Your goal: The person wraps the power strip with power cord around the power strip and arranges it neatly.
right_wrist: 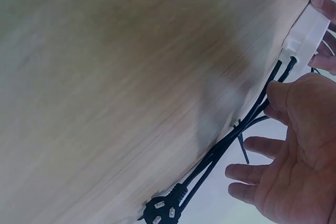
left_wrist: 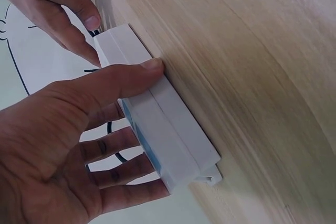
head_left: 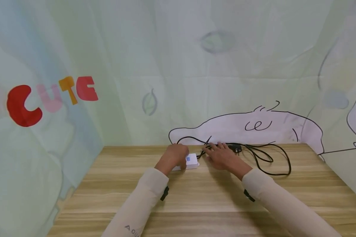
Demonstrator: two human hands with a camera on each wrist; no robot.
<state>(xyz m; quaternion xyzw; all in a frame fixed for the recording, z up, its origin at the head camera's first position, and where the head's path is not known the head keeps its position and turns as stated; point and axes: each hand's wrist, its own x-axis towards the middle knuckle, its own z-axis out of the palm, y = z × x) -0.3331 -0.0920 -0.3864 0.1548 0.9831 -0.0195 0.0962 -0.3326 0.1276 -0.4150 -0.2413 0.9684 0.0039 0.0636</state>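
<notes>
A white rectangular box [left_wrist: 152,114] with a blue label lies at the back of the wooden table. My left hand [head_left: 175,156] grips it, with the thumb on its near side and the fingers on the far side. Black cables [right_wrist: 231,137] run out of the box's right end. Beside that end my right hand [head_left: 221,156] reaches over the cables with its fingers spread, the thumb right at the cable in the right wrist view. A black three-pin plug [right_wrist: 161,209] lies on the table just past the right hand.
Loose black cable loops [head_left: 289,164] spread over the table's back right, and another arc of cable [head_left: 188,137] rises behind the box. A printed cloth wall [head_left: 178,82] stands directly along the table's [head_left: 201,204] back edge.
</notes>
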